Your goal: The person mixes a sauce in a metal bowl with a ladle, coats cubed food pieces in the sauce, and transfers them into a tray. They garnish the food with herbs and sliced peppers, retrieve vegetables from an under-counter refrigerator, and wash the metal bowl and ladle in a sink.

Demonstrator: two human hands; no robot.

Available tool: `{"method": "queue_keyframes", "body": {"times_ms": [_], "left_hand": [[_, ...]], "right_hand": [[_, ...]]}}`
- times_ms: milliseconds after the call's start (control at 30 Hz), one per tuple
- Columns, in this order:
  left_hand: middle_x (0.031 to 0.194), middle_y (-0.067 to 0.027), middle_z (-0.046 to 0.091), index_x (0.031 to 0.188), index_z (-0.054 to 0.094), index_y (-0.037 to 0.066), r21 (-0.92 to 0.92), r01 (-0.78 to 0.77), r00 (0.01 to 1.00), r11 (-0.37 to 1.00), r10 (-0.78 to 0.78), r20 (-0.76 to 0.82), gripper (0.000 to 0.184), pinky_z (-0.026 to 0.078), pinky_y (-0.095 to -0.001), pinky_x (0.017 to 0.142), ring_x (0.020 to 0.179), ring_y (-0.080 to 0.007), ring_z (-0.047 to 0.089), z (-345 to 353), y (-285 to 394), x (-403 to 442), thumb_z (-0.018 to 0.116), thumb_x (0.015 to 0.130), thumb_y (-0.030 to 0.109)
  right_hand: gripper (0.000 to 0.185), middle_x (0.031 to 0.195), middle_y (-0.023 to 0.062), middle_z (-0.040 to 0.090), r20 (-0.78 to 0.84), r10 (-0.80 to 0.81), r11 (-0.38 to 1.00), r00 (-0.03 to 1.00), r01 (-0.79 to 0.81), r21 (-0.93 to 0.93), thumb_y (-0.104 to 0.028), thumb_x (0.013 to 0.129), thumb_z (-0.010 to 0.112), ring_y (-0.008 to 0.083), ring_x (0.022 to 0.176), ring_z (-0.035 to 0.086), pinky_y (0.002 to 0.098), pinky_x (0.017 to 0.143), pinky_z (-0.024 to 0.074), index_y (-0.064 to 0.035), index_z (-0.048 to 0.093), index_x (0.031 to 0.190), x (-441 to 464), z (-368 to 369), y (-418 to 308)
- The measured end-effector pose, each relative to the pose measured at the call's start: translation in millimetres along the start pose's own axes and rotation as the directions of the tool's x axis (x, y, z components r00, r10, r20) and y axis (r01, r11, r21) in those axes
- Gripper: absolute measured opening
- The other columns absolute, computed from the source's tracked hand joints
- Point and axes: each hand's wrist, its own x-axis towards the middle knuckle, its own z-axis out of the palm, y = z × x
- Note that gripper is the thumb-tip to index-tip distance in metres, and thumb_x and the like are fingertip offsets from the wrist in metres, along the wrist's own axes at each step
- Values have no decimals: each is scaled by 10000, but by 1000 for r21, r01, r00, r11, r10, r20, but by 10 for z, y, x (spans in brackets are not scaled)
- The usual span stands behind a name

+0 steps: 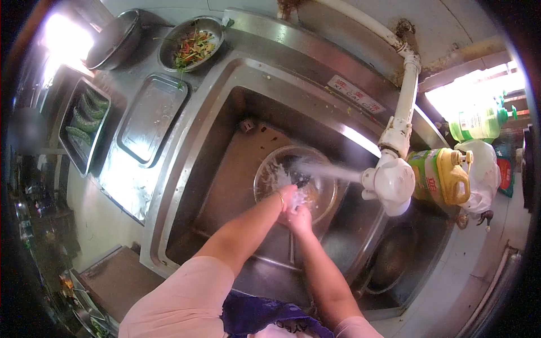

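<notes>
My left hand (287, 197) and my right hand (298, 217) are close together over a round metal bowl (327, 211) in the sink (222, 174). Both look closed, with fingers curled in. Whitish, wet stuff shows between them, but splashing water hides what it is. A stream of water (329, 170) shoots from the white tap (389, 183) into the bowl, past my fingertips. Below my right hand, a thin metal bar or handle (292, 248) runs toward me from the bowl.
Left of the sink stand a tray of green bumpy gourds (87, 115), a flat metal tray (152, 118), a bowl of vegetable scraps (194, 48) and a deep pot (115, 40). At right are a yellow jug (442, 177), a green-labelled bottle (476, 124) and a dark pan (391, 259).
</notes>
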Motion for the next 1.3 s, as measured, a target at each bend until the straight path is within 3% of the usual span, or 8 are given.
{"method": "queue_keyframes", "body": {"times_ms": [233,533,633,733,867,967,1133,1300], "left_hand": [[781,-69,635,925,613,100,126,-6,993,992,-9,116,241,493,-373,548,640,-213,600,-13,-255,-570,488,922,306],[674,12,555,1007,602,99,637,-105,963,764,239,-128,192,382,-246,369,438,-86,462,-348,-149,-2336,576,921,269],[697,9,555,970,588,83,744,-250,819,620,545,-179,183,410,-254,443,516,-82,486,-448,-63,-2568,623,893,245],[681,-12,577,920,590,67,827,-481,370,290,923,-108,202,452,-285,549,608,-121,538,-905,27,-2068,680,851,235],[819,-19,628,902,594,22,678,-625,298,388,921,-253,227,464,-282,678,740,-130,566,-868,235,-1605,695,834,214],[834,-14,619,943,588,19,676,-652,291,344,936,-196,247,466,-278,693,753,-118,561,-743,285,-1344,689,838,219],[809,-47,627,1021,584,65,622,-433,716,652,668,-202,319,482,-291,658,760,-130,588,-1003,295,-1054,690,823,292],[962,-68,668,1084,639,79,670,-365,751,647,630,-199,423,487,-360,795,872,-188,606,-798,293,-1398,663,835,419]], "right_hand": [[232,791,171,672,84,-104,979,991,117,-166,-245,820,637,273,778,677,371,722,517,-38,686,912,-306,-660,-658],[185,902,171,638,-326,-274,960,905,235,-155,-180,790,644,346,868,605,420,815,477,-76,667,942,-230,-639,121],[226,983,192,618,-416,-382,915,825,276,-293,-175,794,637,360,942,580,423,846,467,-70,655,993,-233,-594,155],[359,1094,220,585,-536,-282,953,796,170,-250,-178,803,632,377,1048,544,426,909,446,-57,587,1137,122,-743,132],[406,1094,214,584,-458,33,992,888,-85,-93,-162,818,615,377,1064,538,431,925,437,-45,545,1201,1015,-1047,367],[381,1083,201,586,-441,67,986,895,-126,-106,-149,833,594,363,1045,543,425,912,440,-40,546,1195,1496,-1179,445],[341,1065,179,588,-437,-11,979,899,-79,-186,-126,859,559,338,1013,552,415,890,445,-31,548,1186,1706,-1180,510],[305,1047,158,591,-462,-471,873,751,323,-366,-104,884,525,314,981,562,405,867,451,-23,551,1178,1275,-993,554]]}}
